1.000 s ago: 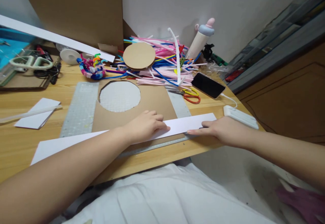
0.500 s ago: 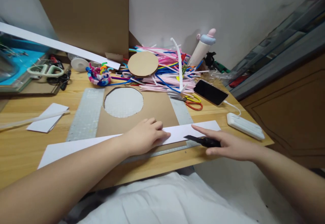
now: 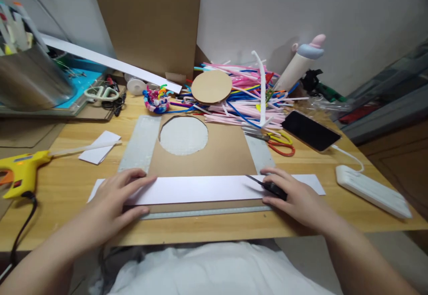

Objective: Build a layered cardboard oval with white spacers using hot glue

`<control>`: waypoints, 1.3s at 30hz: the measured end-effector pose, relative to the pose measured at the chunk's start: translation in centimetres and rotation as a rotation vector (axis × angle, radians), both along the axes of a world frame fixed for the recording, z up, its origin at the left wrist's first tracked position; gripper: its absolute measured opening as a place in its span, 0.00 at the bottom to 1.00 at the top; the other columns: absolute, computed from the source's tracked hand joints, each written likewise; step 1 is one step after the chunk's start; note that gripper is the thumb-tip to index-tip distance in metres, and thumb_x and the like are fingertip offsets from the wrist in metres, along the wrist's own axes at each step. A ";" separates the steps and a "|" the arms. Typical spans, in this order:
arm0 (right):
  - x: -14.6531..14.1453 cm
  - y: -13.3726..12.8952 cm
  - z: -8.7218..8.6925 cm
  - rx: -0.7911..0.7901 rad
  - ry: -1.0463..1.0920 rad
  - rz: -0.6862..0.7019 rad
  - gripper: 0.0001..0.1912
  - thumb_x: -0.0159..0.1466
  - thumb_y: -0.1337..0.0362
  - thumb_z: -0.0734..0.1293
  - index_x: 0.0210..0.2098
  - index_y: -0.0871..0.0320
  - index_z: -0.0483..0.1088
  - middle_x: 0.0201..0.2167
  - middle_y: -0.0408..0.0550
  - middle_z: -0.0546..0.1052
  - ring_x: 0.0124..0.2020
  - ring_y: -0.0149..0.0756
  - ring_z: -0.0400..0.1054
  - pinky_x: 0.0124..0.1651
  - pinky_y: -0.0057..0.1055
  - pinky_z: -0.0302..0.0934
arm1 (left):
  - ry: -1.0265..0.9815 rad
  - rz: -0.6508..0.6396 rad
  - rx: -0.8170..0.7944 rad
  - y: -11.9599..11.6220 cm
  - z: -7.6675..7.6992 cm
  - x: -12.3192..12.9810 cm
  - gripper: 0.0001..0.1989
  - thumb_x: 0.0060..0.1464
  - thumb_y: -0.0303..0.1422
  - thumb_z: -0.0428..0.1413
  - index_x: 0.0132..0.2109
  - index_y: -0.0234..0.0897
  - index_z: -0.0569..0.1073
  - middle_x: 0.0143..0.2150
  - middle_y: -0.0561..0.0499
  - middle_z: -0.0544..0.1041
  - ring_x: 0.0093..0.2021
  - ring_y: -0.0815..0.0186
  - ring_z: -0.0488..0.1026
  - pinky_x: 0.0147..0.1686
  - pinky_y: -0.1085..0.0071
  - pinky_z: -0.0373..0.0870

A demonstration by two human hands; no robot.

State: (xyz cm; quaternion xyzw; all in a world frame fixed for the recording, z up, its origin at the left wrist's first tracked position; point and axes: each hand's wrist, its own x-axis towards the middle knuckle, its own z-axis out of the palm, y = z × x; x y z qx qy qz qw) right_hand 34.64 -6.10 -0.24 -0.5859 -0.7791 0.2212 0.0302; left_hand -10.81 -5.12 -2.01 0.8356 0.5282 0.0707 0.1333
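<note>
1. Along the front of the wooden desk [image 3: 217, 230], a long white paper strip [image 3: 200, 190] is lying L-to-R over a brown cardboard sheet [image 3: 220, 161] w/ a round cut-out, both ends extending past the sheet's sides.
2. L hand [image 3: 115, 199] is spreading, unclenched, across the strip nr its L end: index by the far edge, thumb by the near one. Can't tell how hard it's pressing.
3. R hand [image 3: 296, 192] is gripping a black utility knife [image 3: 276, 190], blade pointing L above the strip's R half; can't tell if the tip's touching. Thumb & fingertips are also straddling the strip.
4. Change vs. 0.5 s ago: L hand is now resting toward the L end, not mid-strip; R hand is spanning both long edges. View is swinging L, bringing in a yellow glue gun [image 3: 26, 172] & metal pen cup [image 3: 36, 83].
5. Meaning, prob.: strip is being steadied at two spread-out pts, maybe squared up; knife seems to be idling.
6. Nearby, a grey cutting mat [image 3: 137, 141] is showing beneath the sheet; scissors [image 3: 281, 147] are lying R of it, pipe cleaners [image 3: 244, 117] piling up behind.
</note>
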 end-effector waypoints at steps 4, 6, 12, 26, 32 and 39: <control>0.6 0.2 -0.8 0.029 0.039 0.052 0.17 0.65 0.54 0.64 0.51 0.50 0.67 0.59 0.52 0.66 0.56 0.50 0.64 0.56 0.49 0.61 | -0.022 0.057 0.048 -0.5 -0.7 -2.2 0.23 0.57 0.46 0.52 0.59 0.53 0.67 0.59 0.49 0.69 0.56 0.52 0.67 0.54 0.54 0.63; 0.7 0.3 -1.0 0.049 0.052 0.064 0.20 0.65 0.53 0.63 0.56 0.49 0.66 0.60 0.52 0.66 0.58 0.50 0.63 0.57 0.49 0.60 | -0.036 0.051 0.062 -0.4 -0.5 -2.1 0.21 0.58 0.46 0.51 0.57 0.53 0.69 0.59 0.49 0.69 0.57 0.53 0.66 0.55 0.54 0.61; 0.7 1.2 -1.2 0.057 0.058 0.056 0.22 0.65 0.52 0.63 0.57 0.48 0.65 0.59 0.50 0.66 0.58 0.49 0.63 0.58 0.48 0.59 | -0.061 0.044 0.072 0.2 -0.1 -1.3 0.19 0.59 0.46 0.51 0.55 0.51 0.71 0.59 0.48 0.69 0.58 0.54 0.65 0.57 0.54 0.60; -6.2 0.0 1.7 0.029 0.096 0.263 0.26 0.71 0.59 0.55 0.66 0.41 0.47 0.57 0.46 0.69 0.53 0.42 0.67 0.50 0.39 0.63 | -0.166 -0.048 0.054 -2.3 0.4 4.9 0.21 0.60 0.39 0.52 0.59 0.48 0.64 0.63 0.47 0.63 0.62 0.56 0.60 0.58 0.54 0.61; -12.5 0.4 2.1 -0.021 -0.042 0.521 0.30 0.70 0.68 0.57 0.64 0.29 0.49 0.36 0.41 0.73 0.30 0.37 0.70 0.31 0.30 0.57 | -0.140 -0.003 0.091 -2.5 -1.0 7.1 0.21 0.57 0.38 0.55 0.58 0.46 0.66 0.60 0.47 0.68 0.59 0.55 0.64 0.57 0.52 0.61; -12.4 0.9 1.9 -0.067 -0.103 0.519 0.28 0.70 0.66 0.57 0.63 0.30 0.52 0.36 0.42 0.73 0.31 0.37 0.71 0.31 0.29 0.54 | -0.147 0.008 0.065 -2.3 -1.1 6.9 0.21 0.57 0.39 0.56 0.57 0.47 0.66 0.60 0.49 0.67 0.59 0.57 0.63 0.57 0.54 0.61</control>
